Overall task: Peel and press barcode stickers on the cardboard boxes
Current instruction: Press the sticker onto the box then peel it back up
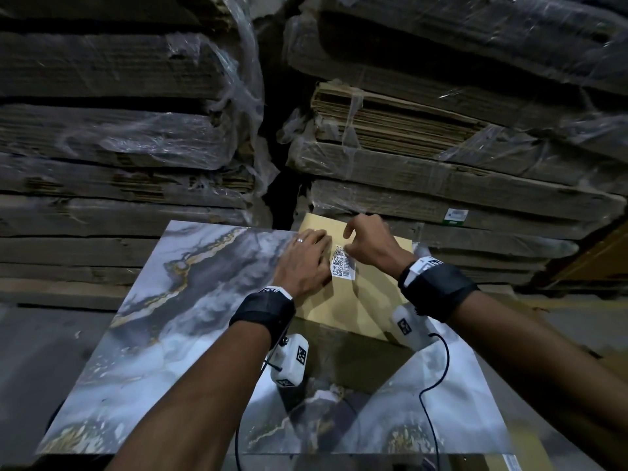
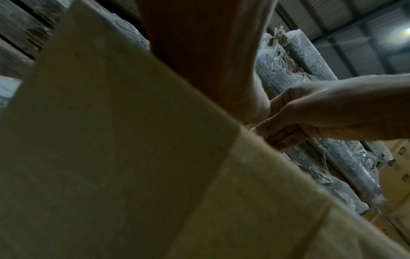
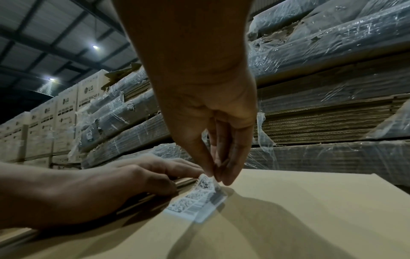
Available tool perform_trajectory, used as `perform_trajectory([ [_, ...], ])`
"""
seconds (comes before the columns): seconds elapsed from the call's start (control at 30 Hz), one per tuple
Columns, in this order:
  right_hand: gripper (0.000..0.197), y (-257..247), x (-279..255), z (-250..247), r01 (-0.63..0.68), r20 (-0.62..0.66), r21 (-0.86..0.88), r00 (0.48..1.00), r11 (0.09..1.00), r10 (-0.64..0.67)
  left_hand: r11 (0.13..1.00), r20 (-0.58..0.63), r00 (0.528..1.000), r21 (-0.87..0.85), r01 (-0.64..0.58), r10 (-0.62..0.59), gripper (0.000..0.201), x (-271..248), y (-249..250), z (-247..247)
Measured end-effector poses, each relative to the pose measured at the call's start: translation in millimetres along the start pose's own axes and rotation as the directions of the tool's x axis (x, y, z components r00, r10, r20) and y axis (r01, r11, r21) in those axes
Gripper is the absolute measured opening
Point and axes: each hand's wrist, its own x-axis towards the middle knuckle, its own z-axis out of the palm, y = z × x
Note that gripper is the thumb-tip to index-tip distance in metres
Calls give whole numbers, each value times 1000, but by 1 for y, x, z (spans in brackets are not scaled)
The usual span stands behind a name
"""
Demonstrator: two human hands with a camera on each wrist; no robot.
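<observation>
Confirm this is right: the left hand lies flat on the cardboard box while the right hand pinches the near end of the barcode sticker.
Not quite. The right hand pinches the far end of the barcode sticker, as the right wrist view shows. The rest stands: the left hand lies flat on the cardboard box.

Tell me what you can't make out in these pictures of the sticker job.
- White barcode sticker: print blurred in the right wrist view, too small in the head view.
- Right hand: whether its grip holds the sticker's far end or only touches it, fingertips hide.
- Left hand: palm contact with the flat tan cardboard box hidden beneath it.
</observation>
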Motion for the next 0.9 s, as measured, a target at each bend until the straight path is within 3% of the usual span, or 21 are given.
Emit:
perform_trajectory([
  [0.13,23,-2,0,-5,-35,3,45,999,998,35,1000,5,1000,14,-1,1,53,0,-1,1],
  [0.2,22,1,-3,-9,-56,1,146,998,988,57,1000,8,1000,20,5,-5,53,0,-2,1],
  [0.3,17,8,-11,-15,-68,-90,275,991,959,96,1000,12,1000,22,6,-6,56,0,-1,0],
  [0.37,19,14,-15,-19,-68,-96,253,991,965,95,1000,15,1000,19,12,-13,56,0,0,-1],
  [0.5,35,16,-30,-7,-81,100,95,992,992,71,1000,15,1000,24,7,-7,55,0,1,-2],
  [0.63,17,14,-34,7,-81,23,105,997,991,79,999,6,1000,34,-4,4,57,-2,2,-5],
  [0.9,14,7,-34,4,-152,11,107,988,983,151,999,11,1000,38,-11,10,61,-3,5,-9],
])
